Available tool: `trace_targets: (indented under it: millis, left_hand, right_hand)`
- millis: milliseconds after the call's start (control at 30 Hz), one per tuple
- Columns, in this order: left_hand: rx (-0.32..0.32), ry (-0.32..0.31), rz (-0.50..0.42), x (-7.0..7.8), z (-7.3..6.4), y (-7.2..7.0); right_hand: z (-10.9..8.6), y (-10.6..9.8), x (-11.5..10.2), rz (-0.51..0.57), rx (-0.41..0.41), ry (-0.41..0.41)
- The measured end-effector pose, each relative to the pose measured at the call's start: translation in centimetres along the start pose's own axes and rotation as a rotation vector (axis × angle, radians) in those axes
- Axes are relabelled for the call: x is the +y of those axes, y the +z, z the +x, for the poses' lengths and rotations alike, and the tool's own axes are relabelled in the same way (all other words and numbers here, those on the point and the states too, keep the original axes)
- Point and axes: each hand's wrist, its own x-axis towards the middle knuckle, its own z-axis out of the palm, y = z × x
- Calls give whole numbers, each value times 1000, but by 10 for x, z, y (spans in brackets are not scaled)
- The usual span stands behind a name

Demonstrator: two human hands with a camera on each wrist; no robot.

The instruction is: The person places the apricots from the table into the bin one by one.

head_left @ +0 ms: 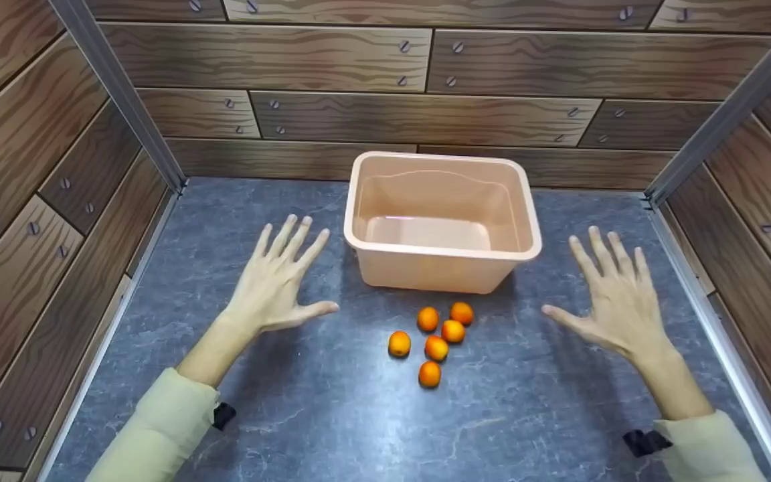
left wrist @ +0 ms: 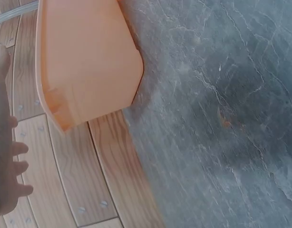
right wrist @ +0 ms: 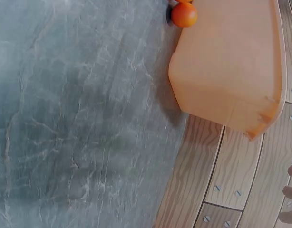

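Observation:
A peach-coloured plastic bin [head_left: 436, 268] stands at the back of the grey marbled surface; in the head view nothing lies inside it. Several small orange fruits [head_left: 453, 331], like kumquats or small tangerines, lie in a loose group in front of it. My left hand [head_left: 268, 284] hovers left of the bin with fingers spread, holding nothing. To the right, my right hand [head_left: 616, 301] is likewise spread, palm down, apart from bin and fruit. The right wrist view shows one orange fruit [right wrist: 184, 14] beside the bin's wall [right wrist: 222, 61].
Wood-patterned panels [head_left: 342, 117] close off the back and both sides. Metal rails [head_left: 727, 361] run along the side edges, with posts [head_left: 124, 100] at the back corners. Each sleeve [head_left: 164, 422] has a black strap [head_left: 223, 416] near its cuff.

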Motion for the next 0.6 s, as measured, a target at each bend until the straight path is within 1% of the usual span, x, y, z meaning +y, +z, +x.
trace_targets:
  millis: [267, 500, 600]
  left_hand:
    - [12, 72, 20, 7, 15, 2]
    - [-8, 115, 13, 11, 27, 6]
    - [-18, 128, 8, 12, 32, 8]
  right_hand:
    - [-2, 8, -13, -9, 32, -76]
    - [-3, 15, -27, -4, 35, -123]
    - [-4, 18, -33, -6, 49, -159]
